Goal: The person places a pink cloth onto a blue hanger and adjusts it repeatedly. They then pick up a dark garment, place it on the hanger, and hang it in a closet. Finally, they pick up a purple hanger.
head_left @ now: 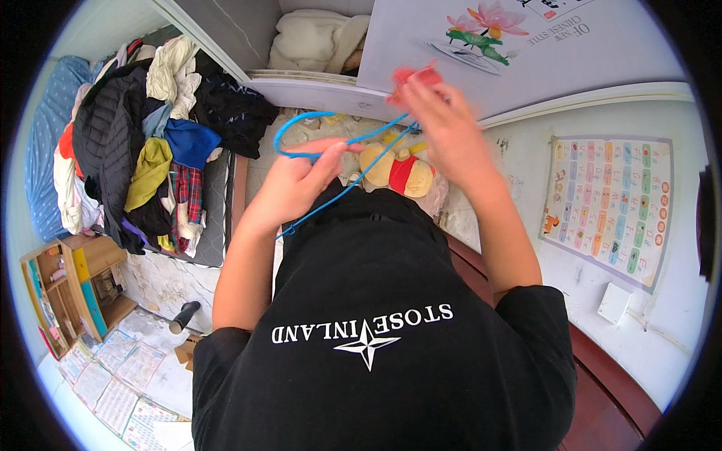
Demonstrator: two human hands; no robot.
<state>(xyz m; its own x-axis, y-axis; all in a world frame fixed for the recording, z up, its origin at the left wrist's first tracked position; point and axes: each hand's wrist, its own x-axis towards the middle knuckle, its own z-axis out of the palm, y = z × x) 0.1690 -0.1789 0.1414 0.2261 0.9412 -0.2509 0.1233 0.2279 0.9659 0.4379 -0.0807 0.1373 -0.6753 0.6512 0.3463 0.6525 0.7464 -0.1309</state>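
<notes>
A bright blue cord [277, 138] runs between my two hands, with one loop bending up on the left and a tail hanging down to my left. My left hand [301, 184] is closed round the cord, its index finger pointing right. Raised higher, my right hand [444, 124] is closed with its fingers about a pinkish-red piece [410, 79] that looks soft or knitted; motion blurs it. The cord's other strands reach up to the base of this hand. Whether the cord is fastened to the red piece is hidden by the fingers.
A yellow plush toy [412, 178] with a red band lies on the floor beyond my body. Heaped clothes [109, 113] cover a bed at left. A cabinet with a sliding door [526, 68] stands ahead. Wooden shelves [113, 259] stand lower left; a chart [608, 207] hangs at right.
</notes>
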